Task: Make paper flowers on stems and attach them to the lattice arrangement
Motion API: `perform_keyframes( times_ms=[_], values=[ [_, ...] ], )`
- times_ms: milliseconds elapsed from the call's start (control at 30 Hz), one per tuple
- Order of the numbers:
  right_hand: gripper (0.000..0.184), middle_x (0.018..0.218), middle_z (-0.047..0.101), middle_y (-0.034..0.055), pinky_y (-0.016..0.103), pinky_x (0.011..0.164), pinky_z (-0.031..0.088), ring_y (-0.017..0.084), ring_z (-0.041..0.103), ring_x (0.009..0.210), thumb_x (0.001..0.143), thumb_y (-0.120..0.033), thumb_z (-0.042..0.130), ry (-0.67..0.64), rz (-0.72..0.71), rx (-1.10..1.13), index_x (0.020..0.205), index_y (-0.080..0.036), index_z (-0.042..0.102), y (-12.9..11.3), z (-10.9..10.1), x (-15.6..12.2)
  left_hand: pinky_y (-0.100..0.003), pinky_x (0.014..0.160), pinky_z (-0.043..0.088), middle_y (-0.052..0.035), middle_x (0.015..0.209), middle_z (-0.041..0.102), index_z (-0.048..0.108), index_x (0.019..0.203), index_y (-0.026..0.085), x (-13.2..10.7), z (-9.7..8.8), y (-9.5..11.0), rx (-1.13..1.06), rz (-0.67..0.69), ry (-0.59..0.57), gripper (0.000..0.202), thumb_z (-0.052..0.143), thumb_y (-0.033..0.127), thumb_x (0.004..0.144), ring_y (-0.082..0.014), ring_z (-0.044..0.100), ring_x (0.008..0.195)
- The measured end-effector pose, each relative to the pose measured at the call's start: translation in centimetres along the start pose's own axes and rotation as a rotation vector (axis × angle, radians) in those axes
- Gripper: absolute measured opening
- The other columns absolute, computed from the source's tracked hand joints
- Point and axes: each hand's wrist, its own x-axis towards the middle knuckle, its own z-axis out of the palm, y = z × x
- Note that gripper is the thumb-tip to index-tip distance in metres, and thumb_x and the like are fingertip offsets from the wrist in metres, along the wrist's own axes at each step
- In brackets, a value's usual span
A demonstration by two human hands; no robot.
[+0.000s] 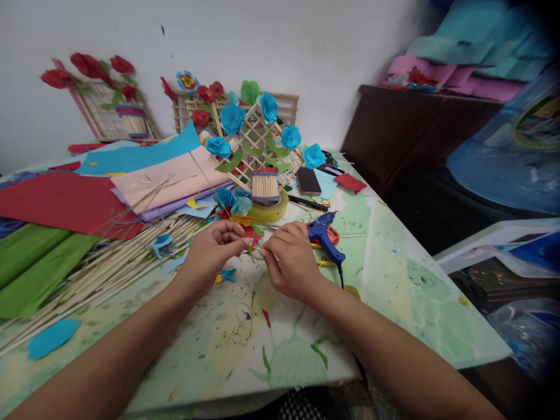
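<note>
My left hand (pixel 219 248) and my right hand (pixel 291 256) face each other low over the middle of the table. Fingers of both are pinched closed, the tips a short way apart. Something small and thin lies between them, too small to name. Just beyond are blue paper flowers (pixel 240 202) and a roll of yellow tape (pixel 271 213). Right of my right hand lies a blue glue gun (pixel 326 236), its cord running toward me. A blue paper scrap (pixel 228 275) rests below my left hand.
Behind stands a stick lattice (pixel 256 125) with blue paper flowers. Thin sticks (pixel 118 268), green paper (pixel 41 262) and red paper (pixel 70 201) cover the left side. A phone (pixel 308 181) and black pen (pixel 311 202) lie at the back right. The table's right edge slants toward me.
</note>
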Motion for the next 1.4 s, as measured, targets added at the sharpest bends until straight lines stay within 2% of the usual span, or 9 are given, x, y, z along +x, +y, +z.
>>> perform_keyframes(
  times_ms=[300,567,833,1167,1400],
  values=[
    [0.023,0.073,0.061,0.0054,0.039,0.087,0.03,0.02,0.046,0.08,0.089,-0.025,0.047,-0.004,-0.001,-0.001,0.073,-0.017,0.062,-0.09,0.02,-0.07,-0.02,0.052,0.039,0.0046,0.059,0.057,0.056,0.07,0.018,-0.12,0.07,0.06,-0.02,0.003,0.002,0.021,0.074,0.021,0.06,-0.0089,0.052,0.053],
    [0.023,0.072,0.061,0.0054,0.039,0.086,0.031,0.02,0.046,0.08,0.089,-0.025,0.047,0.012,-0.02,-0.014,0.071,-0.017,0.06,-0.21,-0.08,-0.03,-0.019,0.048,0.037,0.0068,0.052,0.054,0.052,0.065,0.018,-0.17,0.2,0.23,-0.025,-0.028,0.019,0.023,0.074,0.018,0.058,-0.0075,0.051,0.048],
    [0.024,0.071,0.061,0.0056,0.039,0.084,0.032,0.02,0.045,0.078,0.089,-0.024,0.046,0.022,-0.041,-0.031,0.071,-0.017,0.06,-0.22,0.06,-0.03,-0.02,0.047,0.036,0.0065,0.051,0.054,0.053,0.063,0.018,-0.33,0.31,0.35,0.075,-0.01,-0.001,0.019,0.071,0.016,0.058,-0.0081,0.05,0.047],
    [0.023,0.071,0.061,0.0054,0.039,0.083,0.032,0.019,0.046,0.078,0.089,-0.024,0.048,0.037,-0.043,-0.049,0.07,-0.017,0.06,0.04,0.27,-0.02,-0.021,0.049,0.036,0.0064,0.054,0.055,0.053,0.069,0.018,-0.26,0.29,-0.24,0.106,-0.024,-0.007,0.018,0.07,0.018,0.061,-0.0093,0.052,0.051],
    [0.024,0.07,0.061,0.0053,0.038,0.083,0.032,0.02,0.047,0.078,0.089,-0.024,0.048,0.051,-0.048,-0.055,0.07,-0.017,0.06,0.08,0.34,-0.02,-0.022,0.057,0.042,0.0041,0.065,0.058,0.058,0.075,0.016,-0.12,0.32,-0.56,0.037,0.018,-0.01,0.021,0.074,0.023,0.062,-0.0092,0.054,0.059]
  ],
)
